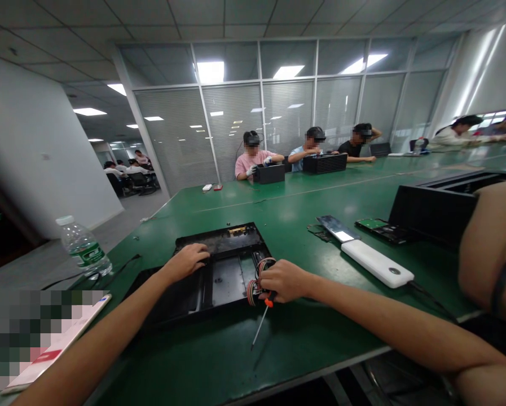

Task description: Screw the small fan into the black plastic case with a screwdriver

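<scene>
A black metal computer case [193, 309] lies flat on the green table with its inside facing up. My left hand [189, 259] grips its inner edge with bent fingers; the thumb is hidden. Closed around a screwdriver [268, 303] with an orange collar, my right hand [285, 280] is over the case's right side. The screwdriver's thin shaft points down and toward me, past the case's near edge. Bundles of striped wires [251, 293] curl beside and under the right fingers. Whether those fingers also hold the wires, I cannot tell.
A water bottle [83, 248] and a pink-and-white sheet [53, 352] are at left. To the right lie a white power bank [377, 263], a phone-like slab [337, 226], a hard drive [382, 230] and another black case [426, 211] near a person's arm [489, 248]. Several people sit across the table.
</scene>
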A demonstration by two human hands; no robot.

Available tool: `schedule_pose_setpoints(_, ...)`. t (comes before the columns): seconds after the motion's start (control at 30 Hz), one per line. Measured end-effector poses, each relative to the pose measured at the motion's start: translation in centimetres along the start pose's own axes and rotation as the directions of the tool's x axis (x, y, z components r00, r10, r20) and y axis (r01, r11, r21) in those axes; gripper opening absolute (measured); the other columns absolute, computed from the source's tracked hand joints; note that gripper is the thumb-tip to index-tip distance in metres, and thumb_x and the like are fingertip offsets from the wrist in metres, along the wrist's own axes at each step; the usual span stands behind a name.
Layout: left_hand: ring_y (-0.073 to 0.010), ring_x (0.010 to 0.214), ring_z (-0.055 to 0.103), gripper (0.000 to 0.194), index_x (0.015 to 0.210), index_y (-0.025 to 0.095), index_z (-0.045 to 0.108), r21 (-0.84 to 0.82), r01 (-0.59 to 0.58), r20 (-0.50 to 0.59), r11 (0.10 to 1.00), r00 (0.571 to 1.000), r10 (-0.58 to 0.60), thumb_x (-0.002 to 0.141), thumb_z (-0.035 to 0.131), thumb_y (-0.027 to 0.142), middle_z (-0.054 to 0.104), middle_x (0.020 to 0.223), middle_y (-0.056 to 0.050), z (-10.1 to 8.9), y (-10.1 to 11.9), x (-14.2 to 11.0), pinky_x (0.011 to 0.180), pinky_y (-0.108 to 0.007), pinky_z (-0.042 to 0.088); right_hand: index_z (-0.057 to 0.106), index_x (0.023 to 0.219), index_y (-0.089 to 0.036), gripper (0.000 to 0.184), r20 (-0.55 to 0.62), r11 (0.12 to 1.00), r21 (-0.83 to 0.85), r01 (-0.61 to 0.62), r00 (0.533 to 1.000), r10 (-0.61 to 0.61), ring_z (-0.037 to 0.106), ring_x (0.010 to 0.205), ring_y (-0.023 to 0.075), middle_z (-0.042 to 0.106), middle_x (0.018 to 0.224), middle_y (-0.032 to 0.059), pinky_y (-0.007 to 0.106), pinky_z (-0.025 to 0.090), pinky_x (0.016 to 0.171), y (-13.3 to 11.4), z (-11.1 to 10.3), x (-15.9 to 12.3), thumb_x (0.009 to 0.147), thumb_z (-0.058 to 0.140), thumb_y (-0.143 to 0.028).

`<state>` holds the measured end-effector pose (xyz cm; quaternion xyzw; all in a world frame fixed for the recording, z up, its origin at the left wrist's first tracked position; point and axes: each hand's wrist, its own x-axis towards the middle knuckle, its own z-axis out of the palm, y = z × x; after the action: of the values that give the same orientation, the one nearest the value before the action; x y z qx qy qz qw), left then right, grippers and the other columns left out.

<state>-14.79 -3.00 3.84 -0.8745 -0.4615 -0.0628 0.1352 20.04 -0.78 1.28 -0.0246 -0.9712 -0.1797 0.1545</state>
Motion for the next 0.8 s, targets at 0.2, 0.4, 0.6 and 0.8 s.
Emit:
schedule_pose_setpoints(0.2, -0.0235, 0.111, 0.043, 0.016, 0.083, 0.016, 0.064, 0.160, -0.165, 0.000, 0.973, 0.986, 0.167, 0.082, 0.049, 0.012, 0.049, 0.117, -0.011, 1.1, -0.2, 0.3, 0.093, -0.043, 0.036, 0.053, 0.078, -0.017, 0.026, -0.022, 1.000, 0.016, -0.005, 1.000, 0.005, 0.047, 0.061, 0.0101, 0.057, 0.075, 0.0012, 0.025, 0.023, 0.051, -0.1, -0.4, 0.1, 0.083, 0.043, -0.040)
schedule_pose_setpoints(0.4, -0.0251, 0.111, 0.043, 0.014, 0.079, 0.012, 0.062, 0.294, -0.271, -0.005, 0.917, 0.959, 0.285, 0.080, 0.048, 0.008, 0.050, 0.115, -0.013, 1.0, -0.4, 0.7, 0.093, -0.044, 0.037, 0.054, 0.078, -0.018, 0.027, -0.038, 1.000, 0.010, -0.013, 0.999, 0.013, 0.046, 0.057, 0.0098, 0.057, 0.073, 0.0004, 0.025, 0.020, 0.050, -0.4, -0.3, 0.1, 0.083, 0.042, -0.042)
schedule_pose_setpoints(0.6, -0.0173, 0.098, 0.052, 0.021, 0.096, 0.014, 0.056, 0.084, -0.112, -0.088, 0.990, 0.989, 0.119, 0.084, 0.039, 0.011, 0.056, 0.105, -0.009, -1.8, 1.3, 3.0, 0.086, -0.031, 0.043, 0.055, 0.077, -0.018, 0.028, -0.047, 0.999, 0.024, -0.040, 0.998, 0.041, 0.047, 0.056, 0.0097, 0.057, 0.071, 0.0008, 0.026, 0.021, 0.050, -0.8, 0.1, 0.1, 0.083, 0.043, -0.043)
schedule_pose_setpoints(0.8, -0.0128, 0.075, 0.056, 0.011, 0.084, 0.014, 0.058, -0.157, -0.153, -0.041, 0.976, 0.988, 0.148, 0.081, 0.047, 0.015, 0.061, 0.080, -0.003, -2.8, 5.4, 10.4, 0.072, -0.022, 0.042, 0.055, 0.079, -0.018, 0.029, -0.056, 0.998, 0.011, -0.064, 0.996, 0.065, 0.047, 0.055, 0.0100, 0.058, 0.072, 0.0010, 0.026, 0.020, 0.050, -1.3, -0.3, 0.4, 0.084, 0.041, -0.043)
